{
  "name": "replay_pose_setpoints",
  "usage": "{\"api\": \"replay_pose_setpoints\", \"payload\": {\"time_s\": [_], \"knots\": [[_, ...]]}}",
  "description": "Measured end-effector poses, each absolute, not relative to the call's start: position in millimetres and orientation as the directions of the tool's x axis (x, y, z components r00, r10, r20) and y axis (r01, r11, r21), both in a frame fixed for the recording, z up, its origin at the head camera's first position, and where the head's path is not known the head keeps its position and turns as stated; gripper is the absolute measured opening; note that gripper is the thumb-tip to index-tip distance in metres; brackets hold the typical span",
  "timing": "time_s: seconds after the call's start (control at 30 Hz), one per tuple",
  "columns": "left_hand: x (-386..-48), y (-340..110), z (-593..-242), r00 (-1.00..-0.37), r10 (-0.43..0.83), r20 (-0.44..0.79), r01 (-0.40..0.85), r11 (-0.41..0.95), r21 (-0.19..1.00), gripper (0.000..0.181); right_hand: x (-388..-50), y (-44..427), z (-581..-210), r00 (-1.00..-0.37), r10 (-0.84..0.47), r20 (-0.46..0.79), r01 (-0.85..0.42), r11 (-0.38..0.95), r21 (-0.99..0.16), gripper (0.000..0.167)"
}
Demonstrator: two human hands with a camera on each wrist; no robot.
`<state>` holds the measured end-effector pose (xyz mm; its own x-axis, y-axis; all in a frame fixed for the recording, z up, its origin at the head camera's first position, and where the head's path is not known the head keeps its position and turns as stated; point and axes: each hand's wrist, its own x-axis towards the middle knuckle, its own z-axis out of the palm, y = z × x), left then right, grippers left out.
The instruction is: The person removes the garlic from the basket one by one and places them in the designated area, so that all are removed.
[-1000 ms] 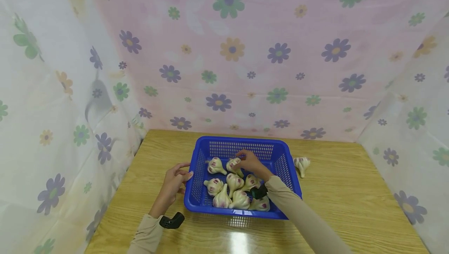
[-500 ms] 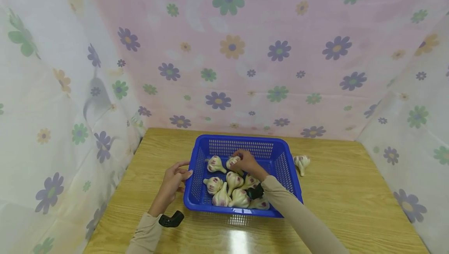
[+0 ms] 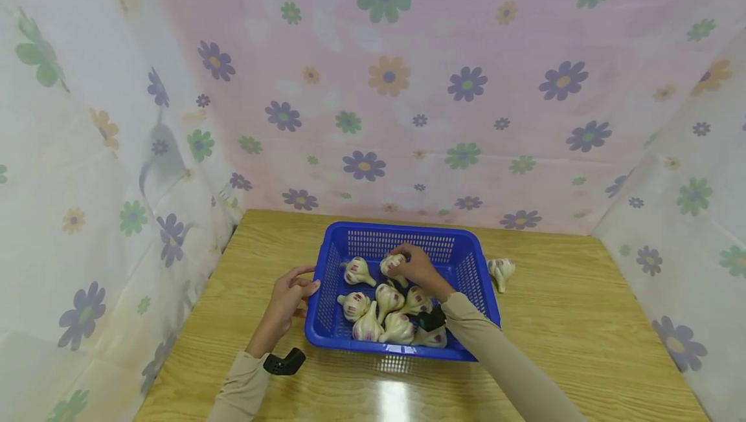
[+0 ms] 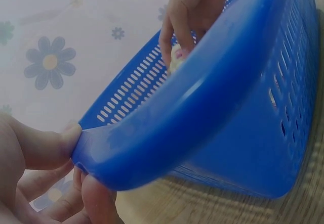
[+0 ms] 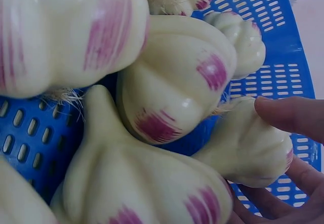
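Observation:
My left hand point(image 3: 285, 302) pinches the left rim of a blue plastic basket point(image 4: 167, 118), thumb on top and fingers below. Inside the basket, my right hand point(image 3: 421, 270) holds a garlic bulb point(image 3: 392, 264) near the back, with a dark shadow under it. In the right wrist view the thumb lies on one side of this held garlic bulb point(image 5: 248, 148) and the fingers on the other. Several more white garlic bulbs with purple streaks lie in the basket, among them one garlic bulb point(image 3: 358, 271) at the back left.
Another garlic bulb point(image 3: 502, 272) lies outside on the wooden table point(image 3: 583, 318), to the right of the basket. A flower-patterned cloth point(image 3: 419, 150) hangs behind the table and along both sides.
My right hand has raised the garlic bulb slightly and moved it a little toward the back of the basket. The left hand keeps its hold on the rim.

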<state>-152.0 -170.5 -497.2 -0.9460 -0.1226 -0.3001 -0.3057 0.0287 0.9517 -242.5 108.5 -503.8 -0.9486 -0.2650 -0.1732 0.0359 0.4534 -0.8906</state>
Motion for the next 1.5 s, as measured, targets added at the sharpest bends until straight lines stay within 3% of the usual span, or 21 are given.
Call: {"api": "replay_pose_setpoints", "payload": {"time_s": [0.37, 0.67, 1.5], "knots": [[-153, -172, -497, -0.942, -0.131, -0.308, -0.315, 0.034, 0.948, 0.039, -248, 121, -496, -0.957, -0.243, -0.155, 0.024, 0.469, -0.883, 0.039], [-152, -174, -497, -0.941, -0.134, -0.311, -0.318, 0.034, 0.948, 0.040, -247, 132, -484, -0.952, -0.275, -0.135, 0.017, 0.391, -0.920, 0.040], [-152, -171, -498, -0.942, -0.125, -0.313, -0.319, 0.035, 0.947, 0.040, -240, 166, -467, -0.957, -0.235, -0.171, 0.069, 0.388, -0.919, 0.043]]}}
